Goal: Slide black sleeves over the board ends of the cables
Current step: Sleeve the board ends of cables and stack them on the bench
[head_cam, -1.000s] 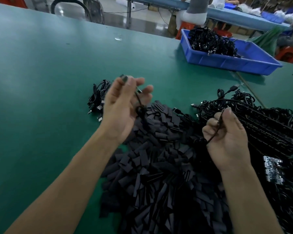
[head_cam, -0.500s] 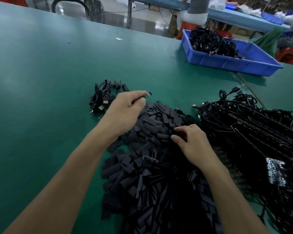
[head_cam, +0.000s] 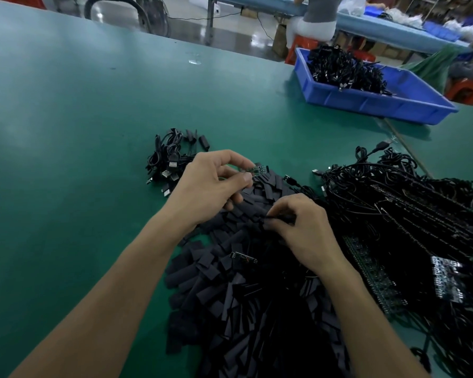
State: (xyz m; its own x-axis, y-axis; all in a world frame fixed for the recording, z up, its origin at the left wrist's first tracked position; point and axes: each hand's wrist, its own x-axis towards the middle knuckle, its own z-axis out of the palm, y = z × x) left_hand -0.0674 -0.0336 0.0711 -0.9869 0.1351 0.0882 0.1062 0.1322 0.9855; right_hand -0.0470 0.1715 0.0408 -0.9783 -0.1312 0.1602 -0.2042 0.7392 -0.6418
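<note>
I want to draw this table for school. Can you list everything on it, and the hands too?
table: one, green, under everything.
sleeve pile: one big heap, black, near centre.
cable tangle: one large mass, black, right of the heap.
cable bundle: one small, black, left, beyond the heap.
blue tray: one, far right, holding black cables.
circuit board: one, green, in the fingers.
left hand: pinches the circuit board.
right hand: pinches a black sleeve.
</note>
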